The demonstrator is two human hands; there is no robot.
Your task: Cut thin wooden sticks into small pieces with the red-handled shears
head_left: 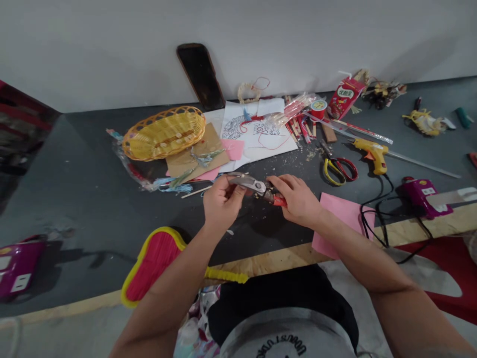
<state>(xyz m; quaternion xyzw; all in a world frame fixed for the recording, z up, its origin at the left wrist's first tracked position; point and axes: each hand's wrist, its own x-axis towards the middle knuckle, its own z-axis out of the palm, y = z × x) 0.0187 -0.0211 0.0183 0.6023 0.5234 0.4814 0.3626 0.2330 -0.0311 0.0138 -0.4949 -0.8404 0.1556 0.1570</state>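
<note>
Pruning shears [255, 184] with a grey metal head and a red grip are held between my two hands, above the dark tabletop. My right hand [302, 201] is closed around the handle end, fingers curled over the red grip. At the blade end, my left hand [223, 201] has its thumb and fingers pinched together on the shears. Whether a small piece also sits between those fingers is too hidden to tell. Pale crumbs lie on the table below. Just beyond my left hand are light blue tassels [173, 186] and a thin stick [196, 192].
A yellow woven basket [164, 134], printed paper [261, 127] and a leaning phone [201, 74] are at the back. Rightward lie scissors [339, 169], a yellow glue gun [374, 151] with its cord, and pink paper [330, 238]. A red-and-yellow fan [158, 258] lies near my left forearm.
</note>
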